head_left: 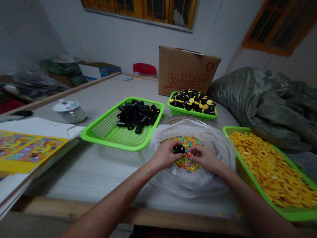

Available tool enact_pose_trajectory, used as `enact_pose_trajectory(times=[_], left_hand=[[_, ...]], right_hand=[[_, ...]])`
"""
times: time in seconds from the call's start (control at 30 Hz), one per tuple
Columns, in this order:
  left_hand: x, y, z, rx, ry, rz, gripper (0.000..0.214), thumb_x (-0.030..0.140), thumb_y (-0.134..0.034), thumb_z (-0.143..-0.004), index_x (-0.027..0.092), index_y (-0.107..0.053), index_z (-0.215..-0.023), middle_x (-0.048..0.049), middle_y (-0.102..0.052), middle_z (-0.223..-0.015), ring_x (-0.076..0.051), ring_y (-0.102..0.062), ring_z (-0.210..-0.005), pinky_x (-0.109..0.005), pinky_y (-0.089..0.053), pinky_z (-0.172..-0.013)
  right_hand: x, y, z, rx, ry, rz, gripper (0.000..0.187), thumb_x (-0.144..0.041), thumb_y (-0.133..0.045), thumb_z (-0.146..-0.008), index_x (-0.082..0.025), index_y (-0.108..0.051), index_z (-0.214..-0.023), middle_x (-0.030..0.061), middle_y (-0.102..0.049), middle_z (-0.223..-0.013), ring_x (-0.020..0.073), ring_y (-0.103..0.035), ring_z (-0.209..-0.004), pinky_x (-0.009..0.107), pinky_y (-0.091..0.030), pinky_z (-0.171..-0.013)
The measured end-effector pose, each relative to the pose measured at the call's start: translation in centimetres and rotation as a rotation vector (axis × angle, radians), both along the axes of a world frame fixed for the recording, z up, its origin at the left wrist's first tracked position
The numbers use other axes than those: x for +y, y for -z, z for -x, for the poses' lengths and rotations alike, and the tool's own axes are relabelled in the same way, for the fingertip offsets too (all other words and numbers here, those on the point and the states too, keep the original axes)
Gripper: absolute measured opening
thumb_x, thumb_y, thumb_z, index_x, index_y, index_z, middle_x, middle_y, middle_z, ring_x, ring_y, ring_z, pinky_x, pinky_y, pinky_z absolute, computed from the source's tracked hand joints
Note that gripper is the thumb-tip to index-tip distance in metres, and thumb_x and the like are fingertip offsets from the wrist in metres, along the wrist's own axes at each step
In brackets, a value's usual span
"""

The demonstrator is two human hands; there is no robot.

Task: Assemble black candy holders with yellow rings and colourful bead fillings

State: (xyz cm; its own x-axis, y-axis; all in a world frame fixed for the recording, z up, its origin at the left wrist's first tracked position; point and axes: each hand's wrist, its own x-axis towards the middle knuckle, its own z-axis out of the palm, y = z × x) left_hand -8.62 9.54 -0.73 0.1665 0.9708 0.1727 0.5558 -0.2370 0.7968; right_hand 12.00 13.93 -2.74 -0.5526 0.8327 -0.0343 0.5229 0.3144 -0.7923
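Both my hands work over a mound of small multicoloured candy beads [186, 155], which lies in a plastic-lined basin [198, 132]. My left hand [163, 154] pinches a black plastic tube [178, 149] with a pink bead showing at its end. My right hand [201, 158] is curled just to the right of the tube, fingertips over the beads. Its fingers hide whether it holds any beads. A green basket [109, 132] of open black tubes [136, 115] stands to the left. Another green basket [193, 114] holds yellow-topped black tubes [192, 100]. Flat yellow discs [267, 168] fill a third basket [257, 175] at right.
A grey-white table [86, 165] carries everything, with a few stray beads near its front wooden edge. A Lollipop cardboard box [188, 71] stands behind. Printed yellow card sheets [32, 152] lie at left, a lidded tin [69, 110] beyond them, and a grey tarp [262, 102] at right.
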Motion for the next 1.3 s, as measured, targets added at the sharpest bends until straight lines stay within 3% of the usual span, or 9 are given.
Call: enact_pose_trajectory(times=[0.17, 0.43, 0.7, 0.8, 0.93, 1.07, 1.17, 1.23, 1.3], left_hand=[[-0.3, -0.9, -0.7, 0.152, 0.052, -0.003, 0.023, 0.023, -0.063, -0.069, 0.019, -0.064, -0.092, -0.0022, -0.067, -0.086, -0.02, -0.061, -0.08, -0.029, -0.047, -0.071], [-0.3, -0.6, -1.1, 0.177, 0.05, -0.015, 0.022, 0.023, -0.061, -0.07, 0.019, -0.062, -0.092, -0.0023, -0.067, -0.084, -0.02, -0.061, -0.078, -0.027, -0.045, -0.067], [-0.4, -0.8, -0.8, 0.134, 0.069, -0.011, 0.022, 0.024, -0.063, -0.071, 0.018, -0.063, -0.092, -0.0028, -0.067, -0.085, -0.02, -0.061, -0.078, -0.028, -0.046, -0.068], [-0.4, -0.6, -0.9, 0.1, 0.053, -0.005, 0.02, 0.022, -0.063, -0.071, 0.018, -0.063, -0.091, -0.0025, -0.067, -0.084, -0.019, -0.061, -0.078, -0.028, -0.047, -0.068], [-1.6, -1.0, -0.5, -0.108, 0.036, -0.035, 0.022, 0.018, -0.062, -0.07, 0.015, -0.063, -0.092, -0.0026, -0.067, -0.085, -0.016, -0.062, -0.078, -0.027, -0.05, -0.071], [-5.5, -2.7, 2.6, -0.307, -0.071, -0.086, 0.026, 0.019, -0.062, -0.072, 0.014, -0.062, -0.097, -0.0031, -0.067, -0.09, -0.014, -0.063, -0.079, -0.025, -0.053, -0.074], [-9.3, -3.3, 6.3, -0.249, -0.264, -0.051, 0.027, 0.018, -0.062, -0.071, 0.014, -0.061, -0.097, -0.0034, -0.067, -0.089, -0.014, -0.063, -0.078, -0.027, -0.053, -0.075], [-11.1, -2.4, 8.6, -0.137, -0.389, 0.0, 0.026, 0.017, -0.062, -0.071, 0.015, -0.061, -0.097, -0.0036, -0.067, -0.089, -0.015, -0.063, -0.079, -0.028, -0.053, -0.077], [-12.0, -0.3, 10.2, -0.041, -0.45, 0.06, 0.026, 0.018, -0.061, -0.071, 0.015, -0.061, -0.097, -0.0043, -0.067, -0.089, -0.016, -0.063, -0.079, -0.03, -0.053, -0.077]], right_hand=[[-0.4, -1.7, -0.2, 0.07, 0.011, -0.073, 0.017, -0.022, -0.061, -0.075, -0.017, -0.062, -0.091, 0.0039, -0.067, -0.088, 0.0175, -0.064, -0.083, 0.034, -0.051, -0.079], [-2.2, -4.4, 0.8, -0.247, -0.079, -0.752, 0.013, -0.018, -0.054, -0.086, -0.016, -0.062, -0.096, 0.0084, -0.063, -0.095, 0.0215, -0.056, -0.091, 0.036, -0.046, -0.081], [-3.3, -4.9, 1.6, -0.404, -0.155, -1.173, 0.021, -0.011, -0.044, -0.089, -0.013, -0.062, -0.099, 0.0127, -0.062, -0.097, 0.0236, -0.054, -0.089, 0.036, -0.045, -0.078], [-3.4, -4.2, 1.0, -0.346, -0.095, -1.126, 0.022, -0.012, -0.042, -0.089, -0.013, -0.061, -0.102, 0.0129, -0.062, -0.1, 0.0233, -0.055, -0.093, 0.036, -0.045, -0.081], [-3.1, -1.4, -0.3, -0.262, 0.04, -0.765, 0.019, -0.026, -0.048, -0.088, -0.017, -0.059, -0.1, 0.0089, -0.064, -0.095, 0.0217, -0.059, -0.089, 0.034, -0.048, -0.078], [-2.2, 1.3, -1.1, -0.312, 0.073, -0.463, 0.027, -0.041, -0.048, -0.085, -0.022, -0.063, -0.097, 0.0072, -0.069, -0.093, 0.0236, -0.064, -0.083, 0.037, -0.05, -0.072], [-1.8, 1.8, -1.0, -0.328, 0.068, -0.391, 0.035, -0.047, -0.047, -0.082, -0.022, -0.066, -0.099, 0.0072, -0.07, -0.096, 0.0244, -0.065, -0.085, 0.038, -0.05, -0.073], [-1.7, 1.8, -0.8, -0.327, 0.068, -0.392, 0.038, -0.049, -0.047, -0.082, -0.022, -0.068, -0.099, 0.0077, -0.07, -0.097, 0.0248, -0.065, -0.088, 0.039, -0.05, -0.075], [-1.7, 1.8, -0.7, -0.325, 0.071, -0.404, 0.038, -0.049, -0.046, -0.082, -0.022, -0.068, -0.098, 0.0081, -0.07, -0.098, 0.0247, -0.064, -0.089, 0.039, -0.05, -0.077]])
